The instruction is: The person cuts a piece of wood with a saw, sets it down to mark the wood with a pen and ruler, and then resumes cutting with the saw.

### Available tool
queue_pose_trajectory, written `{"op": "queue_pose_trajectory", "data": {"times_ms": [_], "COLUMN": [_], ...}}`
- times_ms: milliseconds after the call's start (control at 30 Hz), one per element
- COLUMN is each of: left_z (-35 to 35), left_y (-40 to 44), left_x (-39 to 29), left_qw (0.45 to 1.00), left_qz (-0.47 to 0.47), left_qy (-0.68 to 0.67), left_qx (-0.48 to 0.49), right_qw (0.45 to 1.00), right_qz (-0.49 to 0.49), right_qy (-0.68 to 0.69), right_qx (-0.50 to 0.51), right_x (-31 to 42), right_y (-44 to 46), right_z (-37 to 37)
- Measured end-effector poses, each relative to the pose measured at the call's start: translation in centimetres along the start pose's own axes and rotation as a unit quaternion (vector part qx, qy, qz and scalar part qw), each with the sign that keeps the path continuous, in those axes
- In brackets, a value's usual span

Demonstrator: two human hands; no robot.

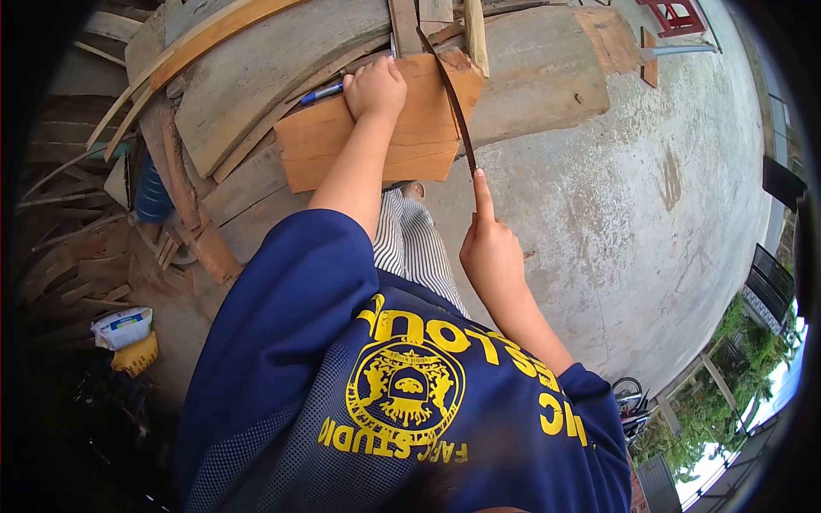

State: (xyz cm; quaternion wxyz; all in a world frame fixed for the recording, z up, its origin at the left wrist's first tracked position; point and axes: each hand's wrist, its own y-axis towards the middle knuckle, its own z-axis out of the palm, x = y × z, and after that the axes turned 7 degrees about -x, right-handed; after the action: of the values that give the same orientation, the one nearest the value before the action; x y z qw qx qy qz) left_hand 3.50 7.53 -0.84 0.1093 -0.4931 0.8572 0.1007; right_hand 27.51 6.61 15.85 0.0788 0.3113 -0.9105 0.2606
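A thick orange-brown wooden block (pixel 419 128) lies across grey planks at the top middle of the head view. My left hand (pixel 376 88) presses on its far part, fingers curled down and partly hidden. Beside that hand, along the block's far edge, rests a blue marker pen (pixel 321 93). My right hand (pixel 494 248) is closed round the handle of a handsaw (pixel 458 111), with the index finger stretched along the blade's near end; the handle itself is hidden. The narrow dark blade crosses the block close to its right end.
Large curved grey planks (pixel 282 85) lie under and behind the block. Scrap wood (pixel 77 265) is heaped at the left, near a blue ribbed container (pixel 152 192) and a white-and-yellow bag (pixel 126 338). Concrete floor (pixel 599 231) extends to the right, with a red stool (pixel 680 17) at the top.
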Motion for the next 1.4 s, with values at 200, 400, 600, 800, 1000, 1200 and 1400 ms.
{"op": "queue_pose_trajectory", "data": {"times_ms": [200,400,600,800,1000,1200,1400], "left_z": [0.2,-0.1,0.5,0.1,-1.1,-3.5,-7.2], "left_y": [-0.3,-0.5,-0.3,-0.6,-0.9,-0.9,-1.0], "left_x": [-0.1,0.0,0.6,1.7,3.9,9.0,20.8], "left_qw": [0.999,0.999,0.998,0.994,0.988,0.878,0.513], "left_qz": [-0.001,0.013,0.045,0.097,0.114,-0.175,-0.101], "left_qy": [-0.025,-0.028,-0.028,-0.047,-0.097,-0.439,-0.829], "left_qx": [-0.027,-0.019,-0.023,-0.028,-0.035,-0.073,0.197], "right_qw": [0.988,0.961,0.858,0.840,0.852,0.823,0.850], "right_qz": [-0.038,-0.003,-0.030,0.035,0.103,0.179,0.189], "right_qy": [0.081,0.166,0.296,0.327,0.344,0.409,0.386], "right_qx": [-0.122,-0.222,-0.419,-0.431,-0.382,-0.350,-0.306], "right_x": [-6.2,-5.9,-4.5,-3.8,-2.5,-1.6,-4.3], "right_y": [-0.1,-2.1,-3.1,-4.4,-7.2,-6.6,-2.1], "right_z": [7.9,6.7,8.8,5.7,7.7,9.8,10.8]}}
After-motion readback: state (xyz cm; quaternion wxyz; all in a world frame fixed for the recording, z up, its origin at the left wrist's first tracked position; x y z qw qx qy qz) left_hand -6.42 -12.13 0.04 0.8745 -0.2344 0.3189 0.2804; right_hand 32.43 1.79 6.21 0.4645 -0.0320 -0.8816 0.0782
